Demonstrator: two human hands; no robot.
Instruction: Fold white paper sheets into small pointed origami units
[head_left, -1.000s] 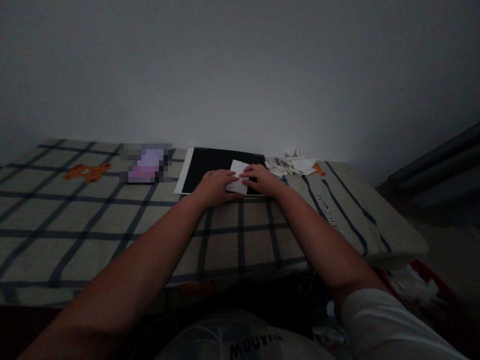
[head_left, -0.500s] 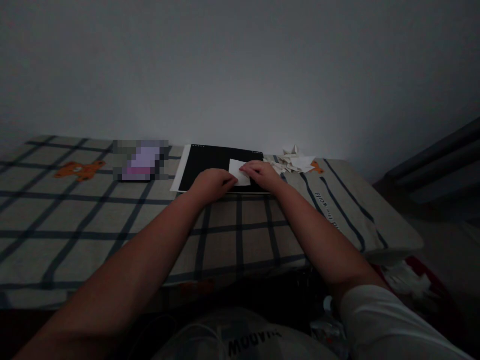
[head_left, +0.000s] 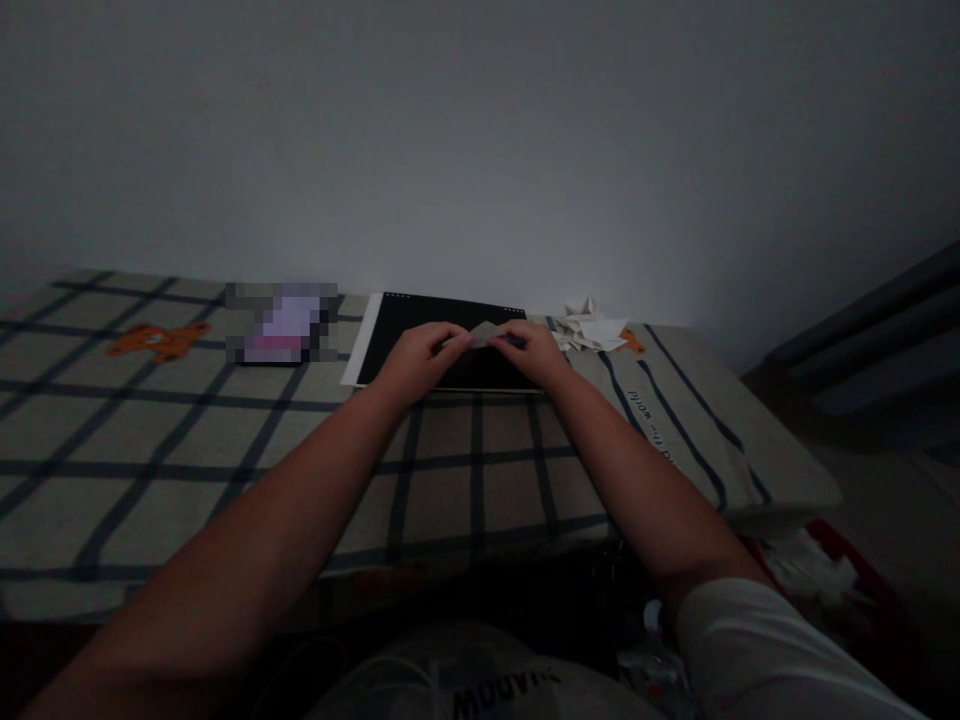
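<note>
Both forearms reached away from the viewer across a checked sheet (head_left: 225, 440). The left hand (head_left: 415, 357) and the right hand (head_left: 534, 350) met fingertip to fingertip, each pinching one end of a small white paper (head_left: 484, 334), the left hand its left end and the right hand its right. The paper was held just above a black board (head_left: 420, 315) lying on the sheet. To the far right of the board lay a pile of paper pieces (head_left: 592, 328); to its left, a blurred pinkish object (head_left: 281, 322) and an orange bear print (head_left: 159, 341). A plain wall (head_left: 480, 150) stood behind.
</note>
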